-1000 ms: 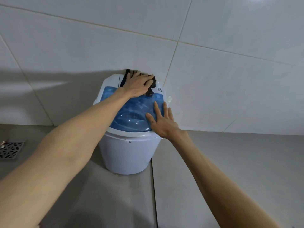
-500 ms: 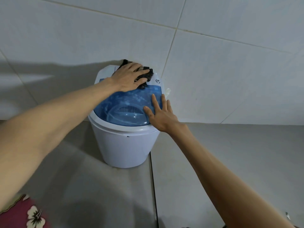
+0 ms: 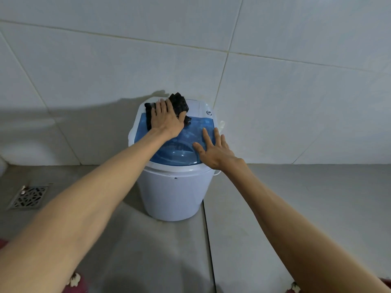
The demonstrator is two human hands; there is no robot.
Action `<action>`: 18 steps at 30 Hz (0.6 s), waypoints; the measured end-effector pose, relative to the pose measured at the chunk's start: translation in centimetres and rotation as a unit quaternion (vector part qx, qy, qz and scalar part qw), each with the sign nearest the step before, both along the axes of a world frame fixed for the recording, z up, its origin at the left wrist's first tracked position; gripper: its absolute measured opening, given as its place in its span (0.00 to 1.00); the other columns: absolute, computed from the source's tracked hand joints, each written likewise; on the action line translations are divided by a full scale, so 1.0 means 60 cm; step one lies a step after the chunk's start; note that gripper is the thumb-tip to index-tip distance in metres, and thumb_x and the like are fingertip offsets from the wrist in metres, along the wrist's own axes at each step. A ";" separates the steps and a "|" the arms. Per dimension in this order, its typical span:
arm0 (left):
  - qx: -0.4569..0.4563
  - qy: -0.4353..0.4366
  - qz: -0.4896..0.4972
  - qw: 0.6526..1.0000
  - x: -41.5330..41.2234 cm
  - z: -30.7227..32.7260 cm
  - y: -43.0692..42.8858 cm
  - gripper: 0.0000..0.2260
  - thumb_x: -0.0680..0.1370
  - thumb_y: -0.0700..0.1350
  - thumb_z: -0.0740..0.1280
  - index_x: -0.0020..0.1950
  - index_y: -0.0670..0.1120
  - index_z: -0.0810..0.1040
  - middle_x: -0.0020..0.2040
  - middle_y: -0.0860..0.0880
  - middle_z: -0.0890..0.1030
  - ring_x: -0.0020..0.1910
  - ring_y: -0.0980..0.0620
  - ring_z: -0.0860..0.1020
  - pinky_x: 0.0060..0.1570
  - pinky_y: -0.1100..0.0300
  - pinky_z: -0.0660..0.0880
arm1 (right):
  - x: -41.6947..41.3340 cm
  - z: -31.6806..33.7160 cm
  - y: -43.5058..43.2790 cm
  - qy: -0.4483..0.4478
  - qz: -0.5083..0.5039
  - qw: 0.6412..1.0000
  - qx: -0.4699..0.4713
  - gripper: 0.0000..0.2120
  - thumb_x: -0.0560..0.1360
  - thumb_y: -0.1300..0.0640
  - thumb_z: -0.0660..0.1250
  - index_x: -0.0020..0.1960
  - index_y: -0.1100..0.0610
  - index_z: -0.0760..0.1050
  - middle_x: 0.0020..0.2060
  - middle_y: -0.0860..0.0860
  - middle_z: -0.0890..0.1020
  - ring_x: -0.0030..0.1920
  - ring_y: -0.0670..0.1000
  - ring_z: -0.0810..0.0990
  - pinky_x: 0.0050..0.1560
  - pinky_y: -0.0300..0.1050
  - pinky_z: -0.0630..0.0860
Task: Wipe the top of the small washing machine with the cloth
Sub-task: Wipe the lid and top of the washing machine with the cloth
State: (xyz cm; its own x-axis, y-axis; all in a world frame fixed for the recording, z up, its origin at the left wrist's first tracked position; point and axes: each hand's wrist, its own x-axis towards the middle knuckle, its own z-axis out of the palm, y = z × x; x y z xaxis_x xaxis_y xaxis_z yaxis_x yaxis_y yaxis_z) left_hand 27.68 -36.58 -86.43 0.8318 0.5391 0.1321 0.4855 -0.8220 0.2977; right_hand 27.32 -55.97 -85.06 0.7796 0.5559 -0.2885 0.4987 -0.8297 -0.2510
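Note:
A small white washing machine (image 3: 173, 193) with a clear blue lid (image 3: 179, 149) stands on the floor against the tiled wall. A dark cloth (image 3: 179, 103) lies bunched on the back left of its top, over the white control panel. My left hand (image 3: 166, 119) presses flat on the cloth, fingers pointing toward the wall. My right hand (image 3: 213, 149) rests flat on the right front of the lid, fingers spread, holding nothing. A round knob (image 3: 209, 112) shows on the panel's right side.
A metal floor drain (image 3: 28, 196) sits in the grey floor at the left. White wall tiles (image 3: 275, 102) rise right behind the machine. Red flowered fabric (image 3: 77, 281) shows at the bottom edge.
My left hand has slid the cloth leftward along the back of the top, from the middle-right to the left corner. My right hand stays on the lid.

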 end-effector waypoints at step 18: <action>-0.186 -0.058 -0.106 0.975 -0.180 0.061 -0.046 0.11 0.78 0.47 0.66 0.41 0.42 0.80 0.35 0.48 0.79 0.33 0.52 0.75 0.31 0.62 0.67 | -0.005 0.069 0.000 -0.005 -0.019 0.999 0.041 0.18 0.82 0.48 0.48 0.65 0.52 0.71 0.73 0.58 0.65 0.75 0.63 0.57 0.72 0.58 0.54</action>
State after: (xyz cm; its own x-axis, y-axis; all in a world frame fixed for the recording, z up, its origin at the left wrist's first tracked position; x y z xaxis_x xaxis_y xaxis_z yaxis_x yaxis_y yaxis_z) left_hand 16.88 -39.36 -82.78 0.9210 0.3848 0.0603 0.2614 -0.7254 0.6368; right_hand 27.03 -56.00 -80.89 0.8030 0.5475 -0.2353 0.4700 -0.8246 -0.3148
